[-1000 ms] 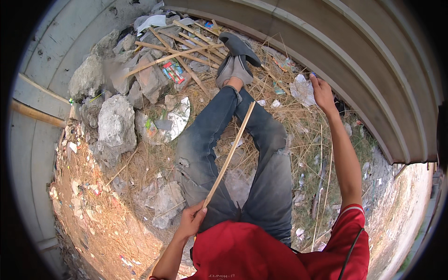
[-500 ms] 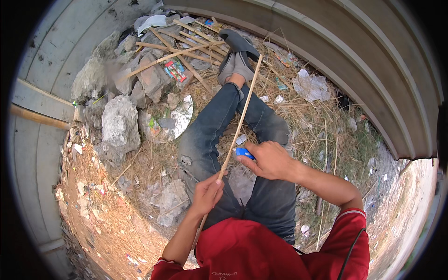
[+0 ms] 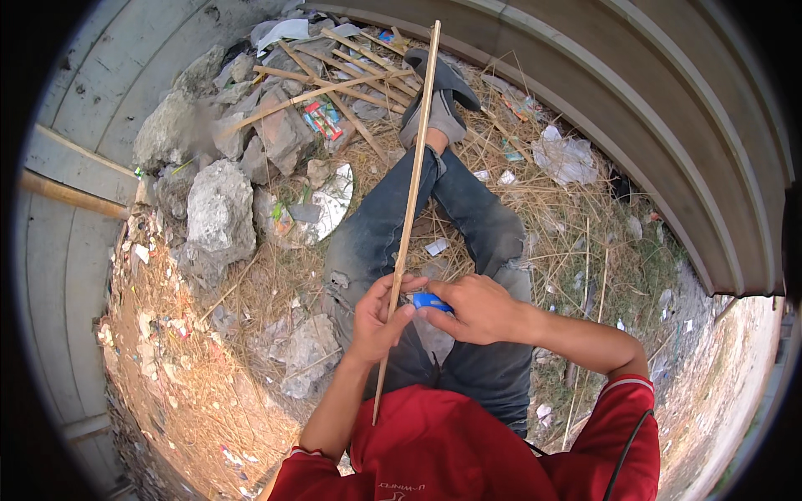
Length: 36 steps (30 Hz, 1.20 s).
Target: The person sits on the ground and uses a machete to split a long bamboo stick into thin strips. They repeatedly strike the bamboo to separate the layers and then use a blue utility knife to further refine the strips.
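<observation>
A long, thin bamboo strip (image 3: 414,171) runs up from my red shirt, between my thighs and past my crossed feet. My left hand (image 3: 375,324) holds it near its lower part, the thumb on one side and the fingers on the other. In my right hand (image 3: 486,310) is a small blue utility knife (image 3: 432,302), gripped with the fist closed round it. Its front end lies close beside the strip and my left fingertips. Whether the blade touches the strip is too small to tell.
My legs in torn jeans (image 3: 484,225) stretch ahead, feet crossed in dark sandals (image 3: 447,88). Several bamboo strips (image 3: 334,86) lie piled beyond, near rocks (image 3: 219,215) and litter on dry grass. Corrugated metal (image 3: 635,92) curves along the right; a panelled wall (image 3: 63,275) stands left.
The bamboo strip has slid forward and now stands more upright in view. My left hand has moved up and loosened its fingers; my right hand with the knife has come down toward it.
</observation>
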{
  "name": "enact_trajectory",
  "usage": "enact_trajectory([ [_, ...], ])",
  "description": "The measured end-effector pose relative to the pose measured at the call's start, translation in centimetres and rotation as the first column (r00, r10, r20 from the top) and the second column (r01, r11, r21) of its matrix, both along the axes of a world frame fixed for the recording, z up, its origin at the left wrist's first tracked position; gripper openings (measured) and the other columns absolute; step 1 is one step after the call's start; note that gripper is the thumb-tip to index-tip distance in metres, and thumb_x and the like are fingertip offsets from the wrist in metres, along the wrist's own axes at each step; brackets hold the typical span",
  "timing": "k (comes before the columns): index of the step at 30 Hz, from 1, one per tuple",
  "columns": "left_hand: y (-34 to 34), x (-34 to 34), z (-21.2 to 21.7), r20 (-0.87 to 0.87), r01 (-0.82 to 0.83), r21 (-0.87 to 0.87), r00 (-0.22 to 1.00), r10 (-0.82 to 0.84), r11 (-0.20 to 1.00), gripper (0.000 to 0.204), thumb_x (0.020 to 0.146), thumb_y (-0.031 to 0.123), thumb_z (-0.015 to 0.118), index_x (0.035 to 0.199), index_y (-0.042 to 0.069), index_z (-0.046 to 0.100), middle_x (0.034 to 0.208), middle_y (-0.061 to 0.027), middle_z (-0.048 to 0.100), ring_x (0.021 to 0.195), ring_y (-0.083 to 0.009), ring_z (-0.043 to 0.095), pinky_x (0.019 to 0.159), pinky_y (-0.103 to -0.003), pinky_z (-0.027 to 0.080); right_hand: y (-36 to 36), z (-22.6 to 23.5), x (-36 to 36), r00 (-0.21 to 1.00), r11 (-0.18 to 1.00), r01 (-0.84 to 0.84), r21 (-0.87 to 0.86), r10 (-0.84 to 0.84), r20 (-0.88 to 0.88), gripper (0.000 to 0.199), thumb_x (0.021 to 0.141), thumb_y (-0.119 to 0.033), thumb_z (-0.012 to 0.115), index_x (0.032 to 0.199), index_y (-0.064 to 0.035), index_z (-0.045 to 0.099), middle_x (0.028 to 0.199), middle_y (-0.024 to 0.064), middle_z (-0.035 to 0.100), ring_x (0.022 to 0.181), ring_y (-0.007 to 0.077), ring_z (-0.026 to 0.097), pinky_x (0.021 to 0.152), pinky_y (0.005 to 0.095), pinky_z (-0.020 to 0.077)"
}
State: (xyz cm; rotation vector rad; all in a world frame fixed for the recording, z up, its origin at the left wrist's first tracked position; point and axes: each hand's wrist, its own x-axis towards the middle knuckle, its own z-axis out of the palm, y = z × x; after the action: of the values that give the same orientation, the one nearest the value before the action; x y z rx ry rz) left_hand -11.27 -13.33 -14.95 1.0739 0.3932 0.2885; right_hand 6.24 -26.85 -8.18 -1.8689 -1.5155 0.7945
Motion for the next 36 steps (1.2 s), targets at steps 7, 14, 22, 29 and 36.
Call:
enact_trajectory([
  [7, 0.5, -0.4, -0.5, 0.013, 0.023, 0.018, 1.000, -0.023, 1.000, 0.058, 0.094, 0.006, 0.075, 0.144, -0.001, 0.046, 0.097, -0.0113, 0.072, 0.052, -0.0026, 0.051, 0.043, -0.016, 0.037, -0.5, -0.1, 0.8, 0.999, 0.999, -0.025, -0.026, 0.023, -0.046, 0.033, 0.100, -0.033, 0.062, 0.090, -0.0012, 0.062, 0.057, 0.0204, 0.058, 0.058, 0.0437, 0.063, 0.055, 0.0530, 0.0482],
  [14, 0.2, 0.1, -0.5, -0.070, 0.010, 0.074, 0.998, -0.005, 0.997, 0.055, 0.097, 0.007, 0.073, 0.144, -0.001, 0.047, 0.091, -0.0109, 0.073, 0.050, -0.0024, 0.050, 0.042, -0.017, 0.034, -0.9, -0.2, 1.6, 0.992, 0.997, 0.068, -0.033, -0.065, 0.106, 0.035, 0.099, -0.035, 0.063, 0.089, -0.0023, 0.061, 0.059, 0.0208, 0.060, 0.061, 0.0448, 0.063, 0.057, 0.0546, 0.0477],
  [22, -0.4, 2.1, -0.6, -0.227, -0.043, 0.249, 0.969, 0.102, 0.968, 0.050, 0.102, 0.010, 0.067, 0.146, -0.006, 0.051, 0.116, -0.0085, 0.070, 0.081, -0.0041, 0.057, 0.068, -0.020, 0.046, -0.9, 0.0, 2.9, 0.979, 0.986, 0.155, -0.064, -0.145, 0.141, 0.042, 0.100, -0.040, 0.061, 0.102, 0.0017, 0.066, 0.073, 0.0245, 0.068, 0.071, 0.0479, 0.067, 0.065, 0.0566, 0.0524],
  [29, -1.3, 1.1, -0.4, -0.277, 0.089, 0.191, 0.960, -0.033, 0.978, 0.051, 0.101, 0.007, 0.066, 0.147, -0.009, 0.050, 0.130, -0.0121, 0.066, 0.112, -0.0100, 0.060, 0.093, -0.025, 0.050, -0.3, -1.1, 2.0, 0.980, 0.979, 0.153, -0.138, -0.132, 0.147, 0.046, 0.102, -0.043, 0.059, 0.102, 0.0029, 0.065, 0.076, 0.0261, 0.070, 0.072, 0.0488, 0.068, 0.067, 0.0566, 0.0539],
  [36, -1.4, -0.7, -1.8, -0.275, 0.089, 0.329, 0.961, 0.005, 0.940, 0.048, 0.099, 0.005, 0.067, 0.141, -0.013, 0.054, 0.144, -0.0199, 0.060, 0.128, -0.0160, 0.056, 0.109, -0.028, 0.042, 0.4, -3.0, 6.1, 0.901, 0.943, 0.323, -0.081, -0.280, 0.333, 0.047, 0.106, -0.044, 0.053, 0.096, 0.0006, 0.061, 0.070, 0.0269, 0.064, 0.070, 0.0499, 0.064, 0.063, 0.0575, 0.0492],
])
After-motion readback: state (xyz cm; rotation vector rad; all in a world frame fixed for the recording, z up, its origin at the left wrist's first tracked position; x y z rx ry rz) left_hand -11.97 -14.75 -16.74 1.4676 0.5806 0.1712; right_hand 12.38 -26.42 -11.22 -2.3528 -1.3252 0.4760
